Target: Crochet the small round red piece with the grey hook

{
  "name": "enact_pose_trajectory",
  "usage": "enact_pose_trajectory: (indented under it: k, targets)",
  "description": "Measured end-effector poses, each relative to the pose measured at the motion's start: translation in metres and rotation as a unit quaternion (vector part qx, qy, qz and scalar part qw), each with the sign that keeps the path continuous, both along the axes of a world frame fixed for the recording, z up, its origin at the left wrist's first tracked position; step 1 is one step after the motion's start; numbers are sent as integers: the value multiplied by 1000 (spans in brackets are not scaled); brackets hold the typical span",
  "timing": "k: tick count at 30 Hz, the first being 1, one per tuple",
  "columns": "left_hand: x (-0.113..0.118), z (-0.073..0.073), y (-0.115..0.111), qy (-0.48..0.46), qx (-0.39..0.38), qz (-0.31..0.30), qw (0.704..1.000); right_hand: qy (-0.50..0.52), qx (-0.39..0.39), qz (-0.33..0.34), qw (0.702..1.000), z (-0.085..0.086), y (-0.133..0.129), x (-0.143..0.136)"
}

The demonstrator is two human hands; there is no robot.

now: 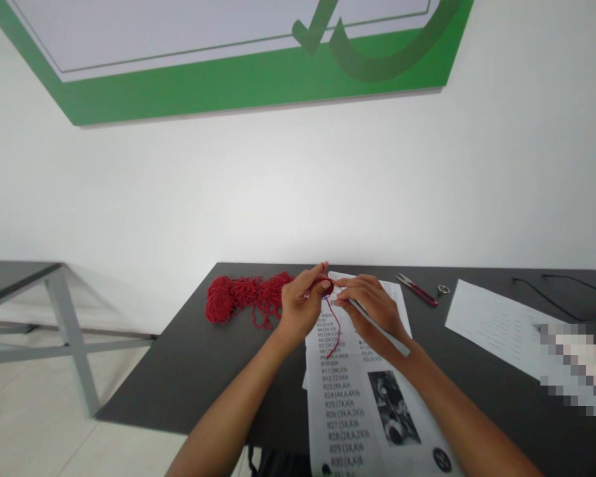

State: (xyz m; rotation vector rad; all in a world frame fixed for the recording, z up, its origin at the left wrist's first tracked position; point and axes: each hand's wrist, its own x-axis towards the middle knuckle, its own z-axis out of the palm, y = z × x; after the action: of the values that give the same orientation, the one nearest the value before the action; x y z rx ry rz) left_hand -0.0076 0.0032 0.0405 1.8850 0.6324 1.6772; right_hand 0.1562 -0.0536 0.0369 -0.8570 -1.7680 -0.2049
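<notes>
My left hand (302, 299) is closed on a small loop of red yarn (337, 331), with a strand over its raised index finger and a tail hanging over the paper. My right hand (372, 301) grips a thin light-grey crochet hook (377, 326) whose tip end points at the loop. Both hands are close together above a printed pattern sheet (338, 411). Left of my left hand lies a tangled heap of red yarn (248, 296). The hook's very tip is too small to make out.
Small red-handled scissors (417, 289) and a metal ring (444, 289) lie right of the sheet on the dark table (179, 371). Farther right are another printed paper (496, 324), dark glasses temples (551, 298) and a blurred patch. Another table (14, 281) stands at the left.
</notes>
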Motion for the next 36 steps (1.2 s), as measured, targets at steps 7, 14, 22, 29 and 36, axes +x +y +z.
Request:
enact_pose_trajectory:
  k: [7, 14, 22, 29, 36]
  targets:
    - [1, -1, 0, -13, -22, 14, 1000, 105, -99, -8, 990, -3, -11, -9]
    - [2, 0, -3, -22, -79, -23, 996, 371, -303, 207, 853, 0, -4, -5]
    - [7, -1, -20, 6, -6, -1, 1000, 431, -218, 284, 828, -10, 12, -9]
    - [3, -6, -11, 82, 75, 29, 993, 239, -163, 145, 946, 1, -2, -3]
    - [9, -10, -15, 48, 45, 0, 998, 182, -99, 43, 977, 0, -3, -9]
